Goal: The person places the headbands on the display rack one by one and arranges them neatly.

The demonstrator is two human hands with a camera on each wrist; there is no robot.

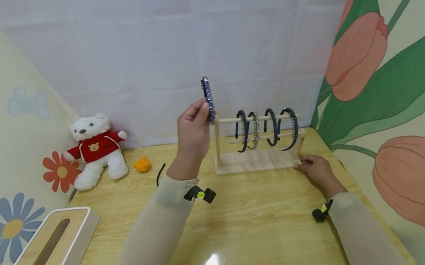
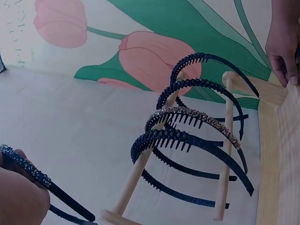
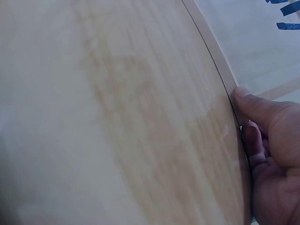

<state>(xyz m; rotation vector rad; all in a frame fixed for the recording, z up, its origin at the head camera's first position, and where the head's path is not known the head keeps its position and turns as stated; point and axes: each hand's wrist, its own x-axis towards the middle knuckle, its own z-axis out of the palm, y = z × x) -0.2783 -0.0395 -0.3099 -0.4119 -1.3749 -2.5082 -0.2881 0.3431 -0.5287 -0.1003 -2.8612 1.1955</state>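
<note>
Head view: raised left hand pinches a headband, right hand grips the rack.

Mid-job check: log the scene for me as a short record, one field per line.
Left hand: holds up a glittery headband, off the stand
Right hand: grips the wooden stand at its base's near right corner
On stand: four headbands, three dark, one pale and sparkly
Left of stand: white bear in red top, fluffy orange item, slotted box
</note>
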